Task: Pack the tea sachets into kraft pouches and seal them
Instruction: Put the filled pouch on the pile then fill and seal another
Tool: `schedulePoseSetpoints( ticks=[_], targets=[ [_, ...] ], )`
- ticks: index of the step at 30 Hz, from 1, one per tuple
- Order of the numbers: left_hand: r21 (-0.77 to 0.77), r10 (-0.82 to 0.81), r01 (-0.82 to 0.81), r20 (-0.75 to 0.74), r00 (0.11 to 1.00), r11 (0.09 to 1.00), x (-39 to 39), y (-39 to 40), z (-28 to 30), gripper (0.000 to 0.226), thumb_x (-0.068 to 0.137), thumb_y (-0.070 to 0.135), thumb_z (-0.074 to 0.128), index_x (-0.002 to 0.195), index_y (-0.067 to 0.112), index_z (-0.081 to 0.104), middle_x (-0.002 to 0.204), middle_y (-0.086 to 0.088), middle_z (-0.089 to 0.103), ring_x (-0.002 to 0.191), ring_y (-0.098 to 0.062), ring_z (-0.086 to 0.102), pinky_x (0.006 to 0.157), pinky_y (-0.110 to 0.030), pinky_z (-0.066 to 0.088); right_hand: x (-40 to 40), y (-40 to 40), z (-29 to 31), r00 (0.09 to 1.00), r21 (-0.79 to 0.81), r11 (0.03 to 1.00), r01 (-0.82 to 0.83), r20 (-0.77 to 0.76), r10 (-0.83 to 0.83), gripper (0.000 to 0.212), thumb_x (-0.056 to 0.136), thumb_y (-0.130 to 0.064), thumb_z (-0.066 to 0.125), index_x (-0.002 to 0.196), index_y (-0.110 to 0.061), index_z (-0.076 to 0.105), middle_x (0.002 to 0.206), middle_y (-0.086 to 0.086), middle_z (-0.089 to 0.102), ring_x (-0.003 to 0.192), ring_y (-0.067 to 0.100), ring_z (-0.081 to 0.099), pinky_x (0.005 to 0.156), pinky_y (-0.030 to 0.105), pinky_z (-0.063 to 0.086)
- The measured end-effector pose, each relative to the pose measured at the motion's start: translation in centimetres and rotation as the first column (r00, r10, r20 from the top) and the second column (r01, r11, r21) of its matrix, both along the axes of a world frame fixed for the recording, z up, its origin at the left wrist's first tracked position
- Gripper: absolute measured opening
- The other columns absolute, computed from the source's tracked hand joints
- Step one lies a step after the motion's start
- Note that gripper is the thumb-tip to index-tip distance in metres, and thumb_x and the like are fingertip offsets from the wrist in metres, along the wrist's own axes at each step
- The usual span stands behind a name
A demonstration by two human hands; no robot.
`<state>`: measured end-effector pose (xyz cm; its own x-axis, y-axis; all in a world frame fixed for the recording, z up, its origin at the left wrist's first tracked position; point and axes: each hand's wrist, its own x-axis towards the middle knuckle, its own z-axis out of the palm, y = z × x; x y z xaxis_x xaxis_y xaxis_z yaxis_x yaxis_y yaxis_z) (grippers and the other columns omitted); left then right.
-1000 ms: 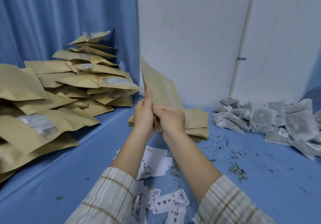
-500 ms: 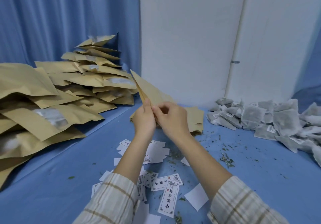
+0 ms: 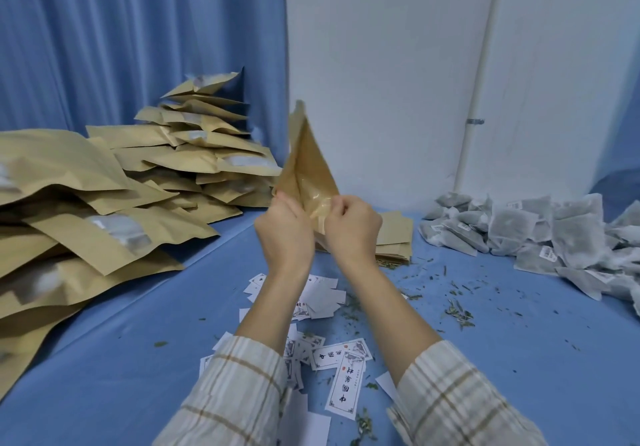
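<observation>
Here, a single kraft pouch (image 3: 304, 172) is held up in the air above the middle of the blue tabletop (image 3: 502, 359), tilted so one corner points upward and its mouth faces the person. The left hand (image 3: 284, 229) pinches the near left edge of the mouth, and the right hand (image 3: 351, 227) pinches the near right edge with curled fingers, the two sides drawn apart so the shiny inner lining shows. The pouch is plain brown paper, creased along its length and somewhat blurred at the top. Directly behind the hands, toward the far edge of the tabletop, lies a flat stack of empty pouches (image 3: 394, 237), partly hidden by the right hand. Along the left edge and into the far left corner sprawls a large heap of filled pouches (image 3: 138, 203), several with clear windows, piled against a blue curtain (image 3: 138, 47). At the right edge sits a pile of grey tea sachets (image 3: 540, 234), some bearing small white labels. Between the forearms and toward the near edge, printed paper labels (image 3: 346, 380) are scattered, partly covered by the arms and the checked sleeves (image 3: 235, 397). Loose tea leaf bits (image 3: 457, 314) are strewn on the cloth between the labels and the sachets. A white wall (image 3: 381, 64) stands behind the far edge.
</observation>
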<state>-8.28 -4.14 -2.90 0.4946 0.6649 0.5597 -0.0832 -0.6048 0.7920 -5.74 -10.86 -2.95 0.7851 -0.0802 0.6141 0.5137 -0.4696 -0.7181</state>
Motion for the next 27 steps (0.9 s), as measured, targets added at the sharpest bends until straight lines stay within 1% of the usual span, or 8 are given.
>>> schedulePoseSetpoints(
  ticks=[4, 8, 11, 15, 19, 21, 24, 27],
  targets=[
    [0.213, 0.096, -0.070, -0.115, 0.989, 0.975, -0.1, 0.2, 0.1, 0.035, 0.103, 0.013, 0.024, 0.084, 0.001, 0.051, 0.073, -0.020, 0.057, 0.074, -0.036, 0.058, 0.051, -0.032, 0.021, 0.4, 0.3, 0.0, 0.996, 0.030, 0.997, -0.067, 0.054, 0.065, 0.041, 0.092, -0.012, 0.045, 0.054, -0.021, 0.033, 0.043, -0.004, 0.032, 0.046, 0.013, 0.032, 0.053, 0.025, 0.021],
    [0.305, 0.168, -0.132, -0.094, 0.981, 0.943, -0.5, -0.7, 0.5, 0.039, 0.102, 0.025, 0.033, 0.125, -0.002, 0.049, 0.090, -0.023, 0.065, 0.082, -0.041, 0.062, 0.059, -0.038, 0.032, 0.0, 0.6, -0.2, 0.958, 0.072, 0.959, -0.275, 0.109, 0.267, 0.014, 0.092, -0.016, 0.046, 0.094, -0.029, 0.042, 0.046, -0.007, 0.040, 0.044, 0.009, 0.036, 0.048, 0.018, 0.032],
    [0.461, 0.169, -0.142, -0.017, 0.985, 0.876, -0.7, -1.2, 0.6, 0.043, 0.099, 0.016, 0.044, 0.134, -0.011, 0.043, 0.127, -0.030, 0.055, 0.102, -0.042, 0.062, 0.076, -0.047, 0.049, -0.2, 0.3, 0.4, 0.864, 0.355, 0.818, -0.453, -0.052, 0.501, 0.026, 0.087, -0.028, 0.052, 0.062, -0.022, 0.048, 0.050, -0.002, 0.039, 0.048, 0.007, 0.033, 0.049, 0.018, 0.034],
    [0.657, 0.211, -0.184, 0.038, 0.977, 0.731, -0.4, -1.8, 0.4, 0.037, 0.089, 0.001, 0.054, 0.122, -0.014, 0.053, 0.126, -0.032, 0.054, 0.105, -0.041, 0.063, 0.082, -0.044, 0.055, 0.5, -0.4, 0.5, 0.732, 0.614, 0.670, -0.417, -0.210, 0.648, 0.042, 0.086, -0.025, 0.052, 0.045, -0.025, 0.048, 0.046, -0.009, 0.043, 0.040, 0.004, 0.039, 0.040, 0.011, 0.034],
    [0.677, 0.235, 0.034, -0.302, 0.924, 0.735, 0.0, -2.9, 0.0, 0.049, 0.099, 0.005, 0.012, 0.147, -0.007, 0.010, 0.155, -0.025, 0.012, 0.139, -0.038, 0.026, 0.110, -0.043, 0.026, 1.1, -1.6, -0.9, 0.822, 0.339, 0.860, -0.382, -0.301, 0.483, 0.027, 0.091, -0.014, 0.049, 0.064, -0.016, 0.048, 0.056, -0.005, 0.049, 0.048, 0.004, 0.043, 0.049, 0.020, 0.041],
    [0.693, 0.274, 0.097, -0.404, 0.872, 0.714, 0.3, -3.4, -0.8, 0.052, 0.095, 0.003, 0.007, 0.146, -0.005, 0.010, 0.155, -0.025, 0.012, 0.136, -0.036, 0.031, 0.104, -0.040, 0.031, 1.6, -2.7, -1.9, 0.929, -0.129, 0.946, -0.296, -0.271, 0.254, 0.017, 0.088, -0.014, 0.050, 0.072, -0.017, 0.048, 0.066, 0.002, 0.057, 0.060, 0.013, 0.050, 0.057, 0.030, 0.041],
    [0.711, 0.297, 0.163, -0.475, 0.828, 0.684, 1.1, -4.0, -2.7, 0.035, 0.096, 0.008, 0.034, 0.128, -0.002, 0.042, 0.136, -0.023, 0.046, 0.106, -0.027, 0.061, 0.068, -0.031, 0.041, 1.7, -4.1, -3.2, 0.995, -0.665, 0.744, -0.073, -0.100, 0.009, 0.012, 0.086, -0.014, 0.049, 0.074, -0.017, 0.045, 0.079, 0.007, 0.061, 0.080, 0.027, 0.059, 0.061, 0.031, 0.037],
    [0.715, 0.333, 0.187, -0.520, 0.787, 0.674, 1.0, -4.5, -3.9, 0.018, 0.093, 0.013, 0.046, 0.105, 0.009, 0.059, 0.105, -0.008, 0.065, 0.085, -0.019, 0.067, 0.056, -0.027, 0.037, 2.6, -5.2, -5.0, 0.999, -0.737, 0.675, 0.039, 0.016, -0.040, 0.034, 0.085, -0.011, 0.051, 0.059, -0.017, 0.031, 0.073, 0.002, 0.050, 0.086, 0.025, 0.057, 0.063, 0.030, 0.034]
  ],
)
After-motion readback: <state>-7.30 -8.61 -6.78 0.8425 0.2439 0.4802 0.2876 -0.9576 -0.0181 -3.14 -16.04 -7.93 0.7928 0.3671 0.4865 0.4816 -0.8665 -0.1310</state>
